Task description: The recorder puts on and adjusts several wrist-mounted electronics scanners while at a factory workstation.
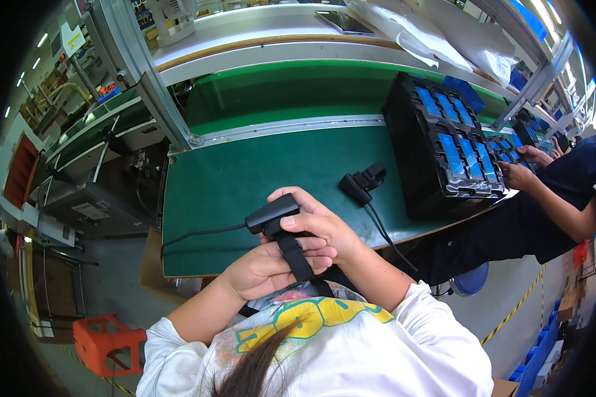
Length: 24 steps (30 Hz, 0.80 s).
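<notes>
green worktable (245, 172), black tray stack (437, 155), orange stool (106, 341)

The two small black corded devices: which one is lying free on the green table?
The one beside the black tray, right of the hands; nobody touches it. The other device is gripped in the right hand, above the left hand.

Scene evenly lit, bright, by ceiling strip lamps (41, 41) seen at upper left. Glare noted on plastic bags (437, 33) and metal rail (278, 127). Soft shadows cast under hands on green table (212, 185). Strong fisheye bending at rim; corners blacked out. Centre sharp; hair (251, 370) at bottom edge slightly blurred.
</notes>
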Tool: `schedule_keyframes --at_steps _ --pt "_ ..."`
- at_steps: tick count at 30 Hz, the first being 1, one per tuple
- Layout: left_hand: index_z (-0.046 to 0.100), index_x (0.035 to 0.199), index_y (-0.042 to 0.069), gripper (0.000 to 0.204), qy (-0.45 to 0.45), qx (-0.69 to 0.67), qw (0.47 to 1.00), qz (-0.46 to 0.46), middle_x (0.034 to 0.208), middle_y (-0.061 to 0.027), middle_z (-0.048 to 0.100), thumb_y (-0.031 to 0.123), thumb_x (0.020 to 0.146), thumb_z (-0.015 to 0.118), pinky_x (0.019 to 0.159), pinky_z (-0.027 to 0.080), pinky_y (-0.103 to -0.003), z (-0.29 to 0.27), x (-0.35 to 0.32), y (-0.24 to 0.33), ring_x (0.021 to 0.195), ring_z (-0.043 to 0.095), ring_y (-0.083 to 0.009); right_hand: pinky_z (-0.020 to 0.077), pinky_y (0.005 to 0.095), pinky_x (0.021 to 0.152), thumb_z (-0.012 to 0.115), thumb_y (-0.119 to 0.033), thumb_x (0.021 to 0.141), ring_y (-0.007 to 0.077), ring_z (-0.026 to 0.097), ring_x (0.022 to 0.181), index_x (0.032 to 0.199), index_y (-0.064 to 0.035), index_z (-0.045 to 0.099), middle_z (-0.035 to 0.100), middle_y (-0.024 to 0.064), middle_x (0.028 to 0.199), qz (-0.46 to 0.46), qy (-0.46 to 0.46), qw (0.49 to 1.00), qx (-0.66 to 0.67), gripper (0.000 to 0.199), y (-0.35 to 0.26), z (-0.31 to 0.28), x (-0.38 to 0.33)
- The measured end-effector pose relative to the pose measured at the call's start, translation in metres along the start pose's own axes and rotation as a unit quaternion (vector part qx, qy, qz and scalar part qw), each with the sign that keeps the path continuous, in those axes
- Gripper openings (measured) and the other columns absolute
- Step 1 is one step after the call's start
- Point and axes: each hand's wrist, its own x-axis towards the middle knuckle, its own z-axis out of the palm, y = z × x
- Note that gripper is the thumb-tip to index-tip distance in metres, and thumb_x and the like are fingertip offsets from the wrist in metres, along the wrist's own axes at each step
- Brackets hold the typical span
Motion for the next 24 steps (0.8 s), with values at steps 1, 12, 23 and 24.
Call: schedule_keyframes --at_steps 1,12,23,24 --pt "0.048 0.116 -0.003 0.031 -0.003 -0.013 1.0 -0.015 0.113 -0.0174 0.054 0.005 0.085 0.05 0.094 0.041 -0.035 0.003 0.0 0.001 0.104 0.054 -0.0242 0.0479 0.0322 0.078 0.056 -0.016 0.079 0.0255 0.058 0.087 0.115 -0.0021 0.037 0.054 0.019 0.095 0.001 0.001 1.0 0.001 0.043 0.0 0.0 -0.001" --pt "0.059 0.098 0.002 0.022 0.142 0.449 0.858 0.204 0.099 -0.0069 0.06 0.006 0.076 0.061 0.077 0.047 -0.028 -0.007 -0.003 -0.006 0.09 0.057 -0.0142 0.0374 0.0305 0.092 0.068 -0.007 0.066 0.0216 0.046 0.109 0.125 -0.0042 0.033 0.047 0.0147 0.118 -0.108 -0.12 0.942 -0.293 0.069 -0.011 0.004 -0.004" --pt "0.035 0.131 0.004 0.052 0.266 0.723 0.542 0.335 0.141 -0.015 0.021 0.012 0.083 0.053 0.098 0.032 -0.037 -0.014 0.003 0.024 0.125 0.032 -0.0292 0.0326 0.0379 0.095 0.08 -0.033 0.059 0.0246 0.039 0.115 0.135 -0.0065 0.019 0.035 0.0131 0.126 -0.173 0.091 0.923 -0.332 0.101 0.003 0.041 -0.018" --pt "0.035 0.13 0.004 0.053 0.276 0.767 0.47 0.34 0.143 -0.0169 0.017 0.009 0.081 0.053 0.101 0.028 -0.041 -0.01 0.006 0.025 0.128 0.026 -0.0331 0.033 0.0363 0.095 0.079 -0.032 0.061 0.0235 0.039 0.114 0.136 -0.0073 0.018 0.035 0.0116 0.124 -0.121 0.093 0.97 -0.187 0.099 0.004 0.045 -0.017"
